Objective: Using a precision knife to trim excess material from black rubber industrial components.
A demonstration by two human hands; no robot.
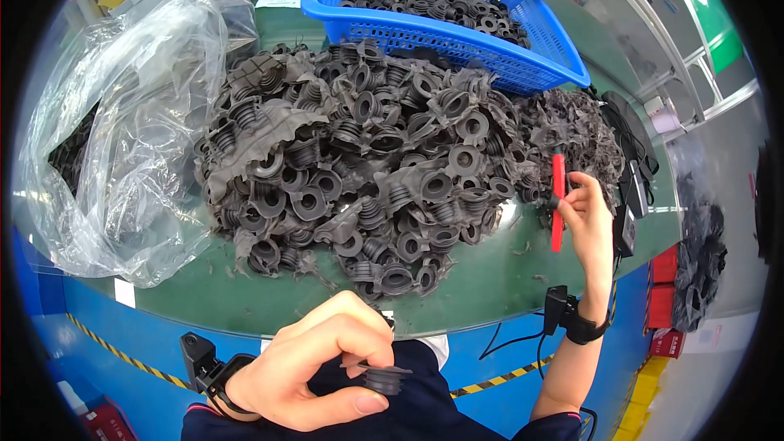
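Note:
My left hand (327, 363) is closed at the near edge of the table, with a ribbed black rubber bellows (382, 379) pinched between thumb and fingers. On the right, over the tabletop, my right hand (586, 211) grips a slim red tool (558, 224) held upright. Its exact kind is unclear, and a small dark bit shows at the fingertips. Between the hands and beyond them lies a large heap of black rubber bellows (392, 196), many still joined by thin flash sheets. Shredded rubber scraps (572, 135) are piled just past my right hand.
A blue perforated basket (457, 42) with loose rubber parts stands at the back. Clear plastic bagging (155, 155) covers the left side of the green table (498, 298). Black devices with cables (627, 216) sit at the right edge. Red bins (663, 278) stand beyond it.

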